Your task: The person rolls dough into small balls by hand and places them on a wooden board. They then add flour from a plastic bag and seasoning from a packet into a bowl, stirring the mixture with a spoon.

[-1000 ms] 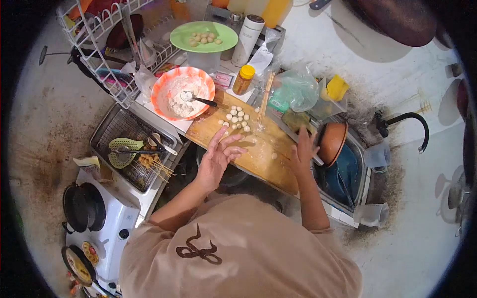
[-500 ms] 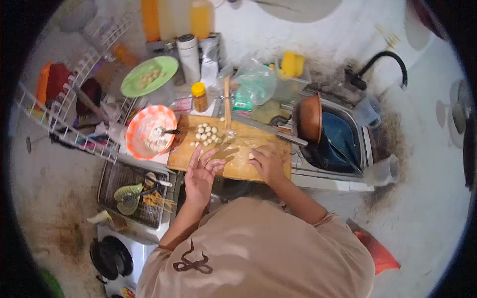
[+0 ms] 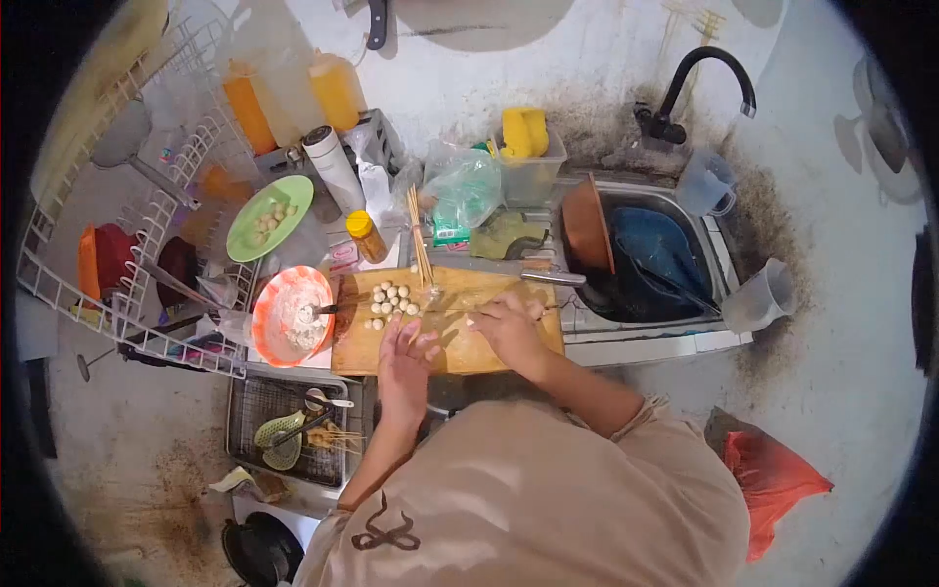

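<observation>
Right hand [image 3: 511, 338]: since a second ago, you have brought it in from the right edge of the board [image 3: 354, 347], and your view has swung.
Pale ball [image 3: 470, 322]: your right grip has bent fingertips closed on it near mid-board, probably low so the wood backs it.
Left hand [image 3: 403, 370]: fingers loosely spread over the board's front edge, nothing visible in this grip; likely near to share the space.
Ball cluster [image 3: 391, 293]: towards the back left corner, seemingly to leave you working room on the right.
Skewers [image 3: 419, 235]: bundled across the back edge, perhaps for easy reach.
Orange bowl [image 3: 266, 328]: beside the left edge, its spoon [image 3: 325, 310] handle pointing boardward, presumably handy.
Green plate [image 3: 293, 191]: behind the bowl, bearing more balls, apparently raised on a container to spare bench [image 3: 636, 347] space.
</observation>
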A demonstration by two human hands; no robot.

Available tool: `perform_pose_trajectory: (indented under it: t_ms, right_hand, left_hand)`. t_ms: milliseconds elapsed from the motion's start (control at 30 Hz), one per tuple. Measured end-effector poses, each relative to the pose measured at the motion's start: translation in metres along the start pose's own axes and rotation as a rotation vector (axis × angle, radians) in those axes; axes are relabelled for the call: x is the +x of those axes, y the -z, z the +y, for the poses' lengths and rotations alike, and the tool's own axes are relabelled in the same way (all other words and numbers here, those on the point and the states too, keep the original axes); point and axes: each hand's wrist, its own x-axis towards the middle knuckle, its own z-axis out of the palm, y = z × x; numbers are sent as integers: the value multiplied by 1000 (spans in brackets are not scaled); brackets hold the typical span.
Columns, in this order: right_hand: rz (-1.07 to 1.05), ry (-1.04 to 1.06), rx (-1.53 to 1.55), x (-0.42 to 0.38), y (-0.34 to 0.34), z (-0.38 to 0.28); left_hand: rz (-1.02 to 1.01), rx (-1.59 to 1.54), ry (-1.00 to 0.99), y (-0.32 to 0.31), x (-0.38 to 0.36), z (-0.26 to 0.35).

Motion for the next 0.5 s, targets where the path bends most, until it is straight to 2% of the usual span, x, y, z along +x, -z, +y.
perform_pose_trajectory:
  t_ms: [67,100,200,233,333,367,500]
  right_hand:
    - [111,-59,184,20,25,-35]
    - [163,-92,273,28,34,-51]
    - [132,35,390,30,30,-72]
    - [-14,16,337,27,38,-81]
    - [-13,72,307,22,30,-87]
    - [-28,46,175,18,28,-89]
    - [-23,46,107,25,65,-89]
  left_hand:
    - [127,97,39,-14,5,-5]
    - [84,-44,83,-17,6,-6]
    - [-61,-462,214,-25,13,-7]
    - [-145,-468,190,-24,18,-11]
    - [-165,-518,140,-26,26,-13]
    - [-8,-418,139,-28,28,-13]
    - [-48,-25,91,-25,31,-23]
